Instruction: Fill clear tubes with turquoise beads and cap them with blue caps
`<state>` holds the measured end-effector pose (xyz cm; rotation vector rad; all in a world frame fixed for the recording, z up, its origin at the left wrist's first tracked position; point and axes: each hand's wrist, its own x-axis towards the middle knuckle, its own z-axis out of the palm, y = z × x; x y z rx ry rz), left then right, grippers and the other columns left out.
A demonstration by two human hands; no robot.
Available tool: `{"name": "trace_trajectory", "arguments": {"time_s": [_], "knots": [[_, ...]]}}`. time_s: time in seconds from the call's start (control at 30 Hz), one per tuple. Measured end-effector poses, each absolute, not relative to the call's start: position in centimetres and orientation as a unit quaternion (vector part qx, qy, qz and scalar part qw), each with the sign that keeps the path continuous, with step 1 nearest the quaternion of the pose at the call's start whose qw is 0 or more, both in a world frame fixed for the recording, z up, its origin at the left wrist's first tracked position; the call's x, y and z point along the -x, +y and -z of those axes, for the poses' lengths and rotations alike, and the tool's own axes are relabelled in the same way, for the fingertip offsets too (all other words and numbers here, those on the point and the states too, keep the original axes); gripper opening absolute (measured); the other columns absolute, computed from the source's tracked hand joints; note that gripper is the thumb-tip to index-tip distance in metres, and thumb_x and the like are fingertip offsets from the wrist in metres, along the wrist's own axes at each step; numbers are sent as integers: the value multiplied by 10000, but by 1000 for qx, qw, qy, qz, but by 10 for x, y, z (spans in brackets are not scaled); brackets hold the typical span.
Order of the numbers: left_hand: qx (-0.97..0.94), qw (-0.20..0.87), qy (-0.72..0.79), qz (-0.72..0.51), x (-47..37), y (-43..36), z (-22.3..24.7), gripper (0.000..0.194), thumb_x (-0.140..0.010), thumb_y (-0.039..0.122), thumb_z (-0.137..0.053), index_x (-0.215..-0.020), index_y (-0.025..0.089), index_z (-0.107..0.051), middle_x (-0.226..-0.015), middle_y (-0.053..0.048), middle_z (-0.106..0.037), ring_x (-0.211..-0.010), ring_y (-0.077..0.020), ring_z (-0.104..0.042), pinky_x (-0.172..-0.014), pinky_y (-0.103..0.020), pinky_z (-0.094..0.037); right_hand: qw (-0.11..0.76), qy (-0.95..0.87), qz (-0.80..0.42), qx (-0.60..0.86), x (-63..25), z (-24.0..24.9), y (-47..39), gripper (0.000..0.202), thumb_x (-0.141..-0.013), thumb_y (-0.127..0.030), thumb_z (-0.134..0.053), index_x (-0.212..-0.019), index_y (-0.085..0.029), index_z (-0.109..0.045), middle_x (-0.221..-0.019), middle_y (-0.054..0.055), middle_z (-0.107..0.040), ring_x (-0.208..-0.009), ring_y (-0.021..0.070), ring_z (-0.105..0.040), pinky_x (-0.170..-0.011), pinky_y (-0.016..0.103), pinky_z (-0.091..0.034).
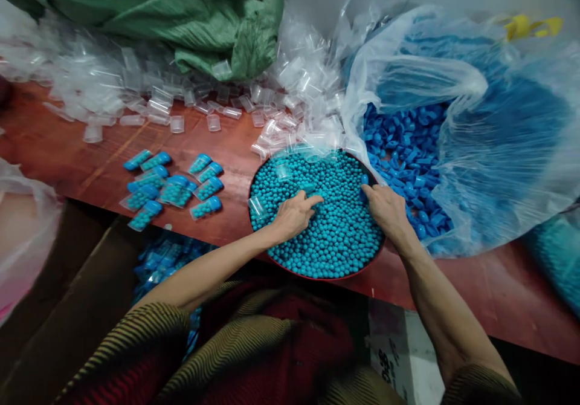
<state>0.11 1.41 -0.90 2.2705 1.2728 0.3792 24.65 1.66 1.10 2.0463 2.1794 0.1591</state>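
A round tray (357,273) full of turquoise beads (326,236) sits in front of me. My left hand (292,216) is over the beads, its fingers closed around a small clear container (308,187) that looks partly sunk among them. At the tray's right rim, my right hand (387,208) pinches a blue cap (364,180). Two loose clear containers lie on the beads, one near the back (283,171) and one at the left rim (257,207). To the left, several capped containers filled with beads (174,190) lie in a group on the table (231,145).
A translucent plastic bag (512,145) on the right spills blue caps (408,145) beside the tray. Clear empty containers (113,78) are heaped along the back, under a green sack (181,12). Below the table's front edge are more blue-capped containers (167,257).
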Motion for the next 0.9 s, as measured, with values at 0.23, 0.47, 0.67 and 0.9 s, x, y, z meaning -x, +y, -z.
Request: {"name": "trace_trajectory", "arguments": {"time_s": [0.23, 0.47, 0.67, 0.9], "knots": [[-838, 262, 448, -165, 4, 10, 10, 250, -878, 213, -519, -1106, 241, -618, -933, -28, -583, -821, -173, -596, -761, -295, -489, 139, 747, -46, -648, -234, -16, 12, 277, -905, -179, -385, -999, -157, -645, -881, 135, -637, -744, 234, -585, -590, 315, -345], [-860, 257, 401, -184, -2, 7, 0, 196, -861, 247, -565, -1039, 177, -607, -981, -66, -578, -943, -203, -558, -829, -331, -482, 178, 791, -61, -583, -235, -16, 17, 191, -856, -291, -534, -924, -179, -672, -955, 121, -615, -907, 260, -532, -678, 336, -336], [-848, 322, 401, -126, -10, 12, 10, 252, -858, 202, -540, -1104, 177, -589, -1030, -72, -640, -1002, -222, -564, -896, -370, -454, 58, 796, -64, -599, -244, -2, 15, 194, -872, -314, -528, -822, -168, -646, -834, 116, -610, -806, 243, -528, -661, 332, -351], [-637, 610, 436, -180, -1, 26, -1, 190, -829, 226, -540, -956, 113, -624, -707, 14, -581, -633, -103, -508, -624, -222, -399, -52, 806, 33, -588, -237, 4, 15, 183, -873, -312, -518, -965, -202, -631, -957, 95, -622, -845, 229, -578, -704, 319, -420]]}}
